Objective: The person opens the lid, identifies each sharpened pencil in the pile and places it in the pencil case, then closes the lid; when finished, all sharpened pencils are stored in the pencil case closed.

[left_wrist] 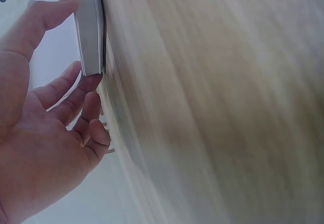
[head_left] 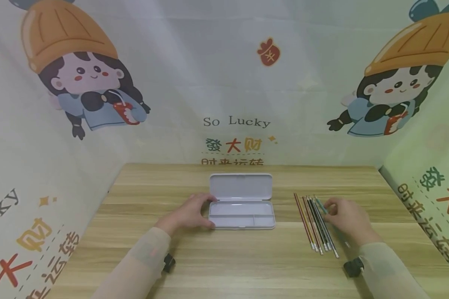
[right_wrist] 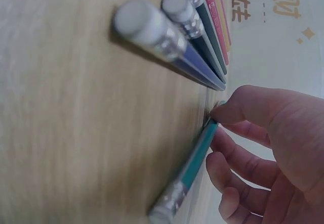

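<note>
A white metal pencil case (head_left: pixel 228 222) lies on the table with its lid (head_left: pixel 240 187) tipped back and its divided compartments bare. My left hand (head_left: pixel 191 212) holds the case's left end, thumb at the front corner and fingers at the back one. On the right, my right hand (head_left: pixel 349 216) pinches a teal pencil (right_wrist: pixel 196 159) between thumb and fingers, partway along it. The pencil's eraser end points toward me, close over the wood. Just left of that hand lies a loose row of several pencils (head_left: pixel 319 225), white eraser ends toward me.
The wooden table (head_left: pixel 224 265) carries the case and the pencils. A printed cloth (head_left: pixel 172 83) with cartoon figures hangs behind it and along both sides. Dark wrist devices (head_left: pixel 354 267) sit under both sleeves.
</note>
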Demonstrator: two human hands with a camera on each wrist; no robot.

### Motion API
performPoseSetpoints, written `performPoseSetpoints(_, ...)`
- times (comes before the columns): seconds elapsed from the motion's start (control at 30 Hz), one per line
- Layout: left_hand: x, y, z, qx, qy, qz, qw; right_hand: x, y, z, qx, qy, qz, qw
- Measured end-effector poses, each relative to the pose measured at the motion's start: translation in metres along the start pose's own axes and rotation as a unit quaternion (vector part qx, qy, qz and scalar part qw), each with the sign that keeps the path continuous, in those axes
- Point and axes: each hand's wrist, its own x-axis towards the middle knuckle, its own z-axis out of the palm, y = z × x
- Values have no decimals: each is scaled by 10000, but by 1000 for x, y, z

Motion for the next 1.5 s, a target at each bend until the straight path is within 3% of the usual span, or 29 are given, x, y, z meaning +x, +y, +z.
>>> performPoseSetpoints(0.57,0,-2,-1,1,41,37,10000,2,-15,1,41,857,-372,9956)
performPoseSetpoints(1.0,0,-2,0,25,28,-5,10000,8,-36,1,86,1042,-830,9910)
performPoseSetpoints(1.5,0,0,1,-31,51,-21,10000,16,-65,10,285,1282,-1719,9763)
